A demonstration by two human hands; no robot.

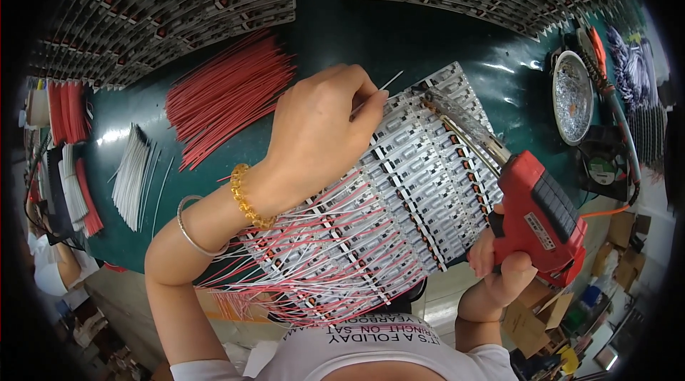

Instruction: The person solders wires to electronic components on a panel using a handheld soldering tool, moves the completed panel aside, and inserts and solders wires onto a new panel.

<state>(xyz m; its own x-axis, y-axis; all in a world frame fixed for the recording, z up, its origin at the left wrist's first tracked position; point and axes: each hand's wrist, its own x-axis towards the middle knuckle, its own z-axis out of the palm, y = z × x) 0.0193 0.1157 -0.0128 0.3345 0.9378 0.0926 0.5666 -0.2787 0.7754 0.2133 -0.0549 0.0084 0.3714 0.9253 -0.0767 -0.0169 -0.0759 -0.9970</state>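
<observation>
the left hand (321,135) was curled narrow, its fingertips pinching a thin white wire (378,92) over the top edge of a panel of white circuit strips (399,188). the right hand (499,267) was wrapped around the grip of a red soldering gun (535,213), whose long metal tip reached up-left to the panel's top edge, just beside the pinched wire. the panel lay tilted between the two hands on a dark green table (357,31), with red and white wire ends fanning out under the left wrist. beyond the left hand lay a loose bundle of red wires (225,95), and further out to the left a bundle of white wires (132,174). stacks of circuit strips (164,10) lined the far side of the table. past the right hand sat a round metal dish (572,95) and a small fan (603,167). below the right hand, cardboard boxes (531,324) stood on the floor.
</observation>
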